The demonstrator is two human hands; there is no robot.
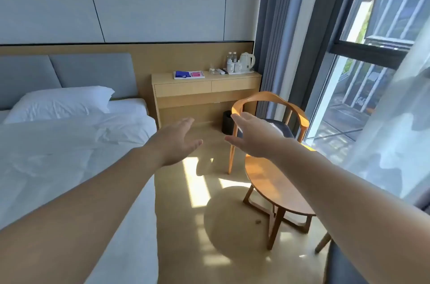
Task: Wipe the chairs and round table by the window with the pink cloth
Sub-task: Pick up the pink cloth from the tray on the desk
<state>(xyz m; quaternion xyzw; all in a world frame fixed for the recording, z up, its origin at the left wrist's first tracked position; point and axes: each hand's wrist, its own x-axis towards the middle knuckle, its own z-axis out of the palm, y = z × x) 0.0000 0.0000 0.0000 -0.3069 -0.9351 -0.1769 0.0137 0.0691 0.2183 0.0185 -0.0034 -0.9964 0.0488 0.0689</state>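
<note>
The pink cloth [196,73] lies folded on a white tray [189,77] on the far wooden desk, next to a blue cloth [182,74]. A wooden chair [295,109] with a curved back and dark seat stands by the window. In front of it is the round wooden table [277,187], partly hidden by my right arm. A leg of a second chair [323,243] shows at lower right. My left hand [178,142] and my right hand [250,136] are stretched out in mid-air, both open and holding nothing, far from the cloth.
A bed [58,155] with white linen fills the left. The desk [207,88] also holds a kettle [247,61], cups and bottles. A black bin [227,122] stands under it. Curtains [393,139] and a large window line the right. Sunlit floor runs between bed and table.
</note>
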